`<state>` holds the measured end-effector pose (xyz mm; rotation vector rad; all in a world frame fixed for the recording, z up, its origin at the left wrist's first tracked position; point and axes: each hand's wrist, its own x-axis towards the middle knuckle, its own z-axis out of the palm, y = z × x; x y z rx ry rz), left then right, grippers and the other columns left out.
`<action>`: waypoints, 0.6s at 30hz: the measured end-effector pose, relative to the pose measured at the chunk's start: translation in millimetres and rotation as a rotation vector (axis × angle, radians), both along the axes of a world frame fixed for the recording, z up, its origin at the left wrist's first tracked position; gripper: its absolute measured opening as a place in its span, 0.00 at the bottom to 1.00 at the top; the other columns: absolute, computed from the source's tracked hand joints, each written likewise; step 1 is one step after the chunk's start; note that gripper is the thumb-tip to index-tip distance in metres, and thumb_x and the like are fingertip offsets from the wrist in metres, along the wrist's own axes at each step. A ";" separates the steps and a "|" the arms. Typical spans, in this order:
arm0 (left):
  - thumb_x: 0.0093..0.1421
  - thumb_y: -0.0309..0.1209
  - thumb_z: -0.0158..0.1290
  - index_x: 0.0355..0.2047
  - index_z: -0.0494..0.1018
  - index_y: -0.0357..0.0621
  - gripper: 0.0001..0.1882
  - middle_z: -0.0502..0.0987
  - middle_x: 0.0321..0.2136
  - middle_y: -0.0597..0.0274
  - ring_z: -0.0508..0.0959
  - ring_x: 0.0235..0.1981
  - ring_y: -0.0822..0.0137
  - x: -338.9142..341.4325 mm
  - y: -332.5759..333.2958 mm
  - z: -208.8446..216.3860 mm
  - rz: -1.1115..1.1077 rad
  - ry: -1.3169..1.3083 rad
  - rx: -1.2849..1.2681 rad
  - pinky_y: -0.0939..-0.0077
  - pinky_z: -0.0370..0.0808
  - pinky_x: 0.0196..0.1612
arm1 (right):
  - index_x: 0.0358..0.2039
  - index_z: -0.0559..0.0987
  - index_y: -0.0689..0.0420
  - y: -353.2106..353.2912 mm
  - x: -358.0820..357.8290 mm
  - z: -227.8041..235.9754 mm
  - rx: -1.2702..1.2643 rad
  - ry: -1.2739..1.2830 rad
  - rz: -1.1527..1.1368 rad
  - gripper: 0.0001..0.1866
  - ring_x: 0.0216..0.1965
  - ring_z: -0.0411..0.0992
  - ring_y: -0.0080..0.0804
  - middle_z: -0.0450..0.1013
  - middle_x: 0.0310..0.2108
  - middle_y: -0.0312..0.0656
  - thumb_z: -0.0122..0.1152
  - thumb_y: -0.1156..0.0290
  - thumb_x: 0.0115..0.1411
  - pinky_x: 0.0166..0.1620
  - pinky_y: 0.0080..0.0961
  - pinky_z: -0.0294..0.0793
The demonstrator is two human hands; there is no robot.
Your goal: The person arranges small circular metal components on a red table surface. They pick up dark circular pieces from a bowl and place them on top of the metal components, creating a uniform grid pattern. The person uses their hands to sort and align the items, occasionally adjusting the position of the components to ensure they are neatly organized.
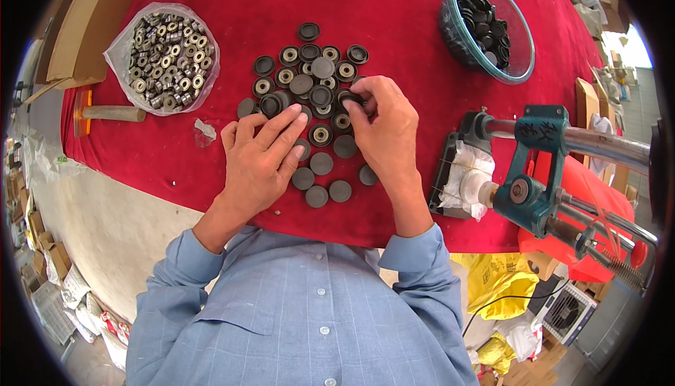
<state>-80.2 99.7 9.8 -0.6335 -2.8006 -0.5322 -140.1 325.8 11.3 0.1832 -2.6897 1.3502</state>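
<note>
In front of me spreads a loose group of round black plastic caps [321, 164]; some lie flat side up, others show a metal ring bearing [320, 135] seated in the hollow. My left hand [261, 152] rests palm down at the group's near left, fingers stretched out and fingertips touching caps there. Between the thumb and index finger of my right hand [385, 127] is a black cap [349, 97], pinched at the right side of the group. My fingers partly hide it, so I cannot tell whether a bearing sits inside.
A plastic bag of loose bearings [169, 59] lies at the far left, beside a hammer [112, 113]. At the far right stands a clear bowl of black caps [485, 27]. A green hand press [538, 168] occupies the table's right side. Red cloth [232, 6] covers the table.
</note>
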 end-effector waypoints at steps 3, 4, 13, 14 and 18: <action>0.64 0.36 0.65 0.62 0.82 0.50 0.25 0.79 0.65 0.74 0.73 0.51 0.62 -2.9 -2.0 -4.4 0.003 0.036 0.000 0.59 0.63 0.60 | 0.45 0.85 0.54 2.7 7.6 0.9 0.018 0.132 -0.020 0.15 0.32 0.79 0.41 0.79 0.36 0.40 0.75 0.77 0.58 0.40 0.38 0.76; 0.64 0.37 0.65 0.61 0.83 0.49 0.25 0.79 0.64 0.74 0.73 0.51 0.63 -3.3 -2.5 -4.9 -0.002 0.053 -0.009 0.60 0.62 0.59 | 0.45 0.85 0.54 1.8 9.5 0.4 0.038 0.176 -0.014 0.14 0.33 0.79 0.41 0.79 0.36 0.40 0.75 0.77 0.57 0.39 0.37 0.76; 0.64 0.35 0.65 0.64 0.82 0.49 0.27 0.79 0.65 0.72 0.74 0.51 0.60 -1.0 0.1 -4.4 -0.011 0.021 0.016 0.59 0.64 0.60 | 0.39 0.88 0.55 -1.7 21.1 -11.6 0.282 0.442 0.099 0.10 0.39 0.81 0.38 0.81 0.39 0.36 0.70 0.77 0.56 0.44 0.38 0.81; 0.63 0.36 0.65 0.63 0.82 0.48 0.26 0.79 0.65 0.72 0.74 0.51 0.61 -0.7 0.1 -6.0 -0.011 0.034 0.016 0.60 0.64 0.60 | 0.39 0.88 0.55 -1.6 23.3 -12.8 0.283 0.432 0.106 0.09 0.40 0.81 0.39 0.81 0.40 0.36 0.69 0.77 0.56 0.46 0.39 0.81; 0.63 0.37 0.66 0.62 0.82 0.47 0.26 0.79 0.65 0.71 0.73 0.51 0.63 -0.3 -0.1 -8.5 -0.013 0.059 0.022 0.60 0.64 0.59 | 0.41 0.88 0.56 2.0 30.4 -11.2 0.305 0.405 0.156 0.12 0.45 0.81 0.42 0.82 0.44 0.39 0.68 0.78 0.56 0.51 0.40 0.82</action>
